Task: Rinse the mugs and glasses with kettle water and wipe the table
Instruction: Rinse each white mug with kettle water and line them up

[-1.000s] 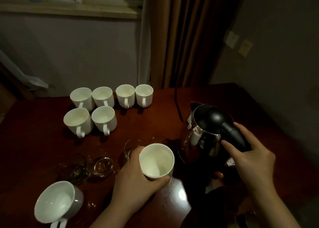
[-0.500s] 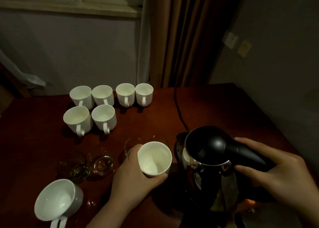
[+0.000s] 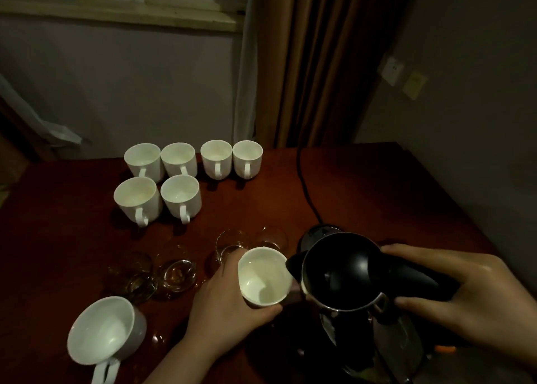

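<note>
My left hand point(image 3: 223, 305) has its fingers point(image 3: 263, 310) closed around a white mug point(image 3: 265, 277), thumb on the near side, and the mug leans toward me; inside I see only a little shine at the bottom, and I cannot tell if it is water. My right hand point(image 3: 465, 299) wraps its fingers point(image 3: 421, 303) around the black handle of the kettle point(image 3: 345, 282), lid shut. The spout is just beside the mug's rim, at the tips of my left fingers. Half a second ago the kettle was farther right and its spout stood apart from the mug; now it has come closer.

Just beyond my left fingers stand two glasses point(image 3: 232, 242), which look empty. To the left of my left hand are more glasses point(image 3: 177, 273), too dark to read. Near my left wrist, another mug point(image 3: 104, 330) lies on its side, empty. Farther away on the surface point(image 3: 363, 186), six white mugs point(image 3: 180, 193) stand upright, handles toward me. Behind the kettle I see its base point(image 3: 319, 232) with a black cord point(image 3: 302, 180).
</note>
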